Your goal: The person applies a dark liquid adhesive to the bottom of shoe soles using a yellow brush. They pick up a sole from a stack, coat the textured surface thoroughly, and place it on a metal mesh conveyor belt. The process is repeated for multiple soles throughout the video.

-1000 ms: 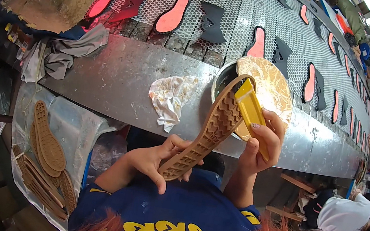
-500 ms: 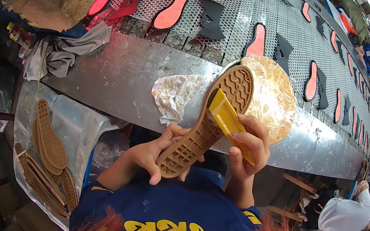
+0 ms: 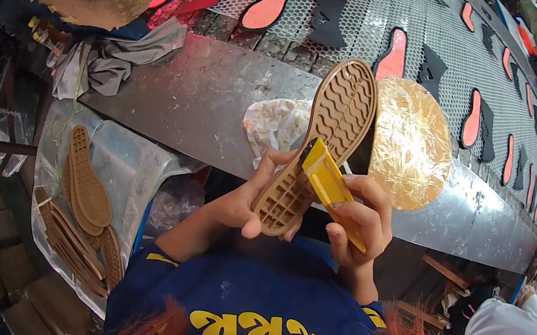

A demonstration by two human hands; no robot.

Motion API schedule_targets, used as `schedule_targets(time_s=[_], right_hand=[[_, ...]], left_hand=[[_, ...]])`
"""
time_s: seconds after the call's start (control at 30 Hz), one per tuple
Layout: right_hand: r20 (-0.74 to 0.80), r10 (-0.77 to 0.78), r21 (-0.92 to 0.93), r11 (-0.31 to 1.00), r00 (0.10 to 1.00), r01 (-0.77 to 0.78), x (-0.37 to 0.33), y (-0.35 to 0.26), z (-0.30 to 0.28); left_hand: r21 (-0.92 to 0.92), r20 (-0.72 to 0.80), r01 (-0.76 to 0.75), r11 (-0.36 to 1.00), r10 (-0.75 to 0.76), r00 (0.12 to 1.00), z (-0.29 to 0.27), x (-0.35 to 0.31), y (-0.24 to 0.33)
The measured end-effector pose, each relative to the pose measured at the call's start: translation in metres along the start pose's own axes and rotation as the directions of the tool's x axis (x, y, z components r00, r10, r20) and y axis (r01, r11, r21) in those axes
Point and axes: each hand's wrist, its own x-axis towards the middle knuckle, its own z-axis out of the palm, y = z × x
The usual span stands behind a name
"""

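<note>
A tan shoe sole [image 3: 345, 102] is held tilted up over the metal table edge, its wavy tread and square grid facing me. My left hand [image 3: 246, 196] is closed around its lower side, thumb near the heel end. In my right hand [image 3: 366, 219] is a flat yellow brush [image 3: 332, 189] with a dark tip, pinched between thumb and fingers. The dark tip lies against or just over the middle of the sole; I cannot tell whether it touches. Behind the sole are a stained white cloth [image 3: 276, 123] and a round, film-wrapped tan disc [image 3: 411, 145].
A mesh conveyor [image 3: 372, 14] carries pink insoles [image 3: 268, 6] and black cut pieces [image 3: 327, 20]. More tan soles [image 3: 87, 187] lie on a plastic-covered stand [image 3: 143, 154] at the left. A grey cloth [image 3: 120, 54] drapes over the table. A person in white [image 3: 504, 328] is at the right.
The sole has risen and turned more upright in my left hand. The brush stays at its middle. The whole view has shifted slightly, moving the table and stand rightward in the picture.
</note>
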Motion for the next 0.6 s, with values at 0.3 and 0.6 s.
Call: schedule_targets(time_s=[0.3, 0.6], right_hand=[[0.149, -0.096, 0.028, 0.995, 0.984, 0.093, 0.007, -0.022, -0.002], [0.178, -0.125, 0.164, 0.982, 0.976, 0.096, 0.020, -0.025, -0.010]], left_hand=[[0.326, -0.153, -0.180, 0.928, 0.240, 0.959, 0.011, 0.022, -0.001], [0.330, -0.264, -0.295, 0.897, 0.388, 0.883, 0.033, 0.019, 0.006]])
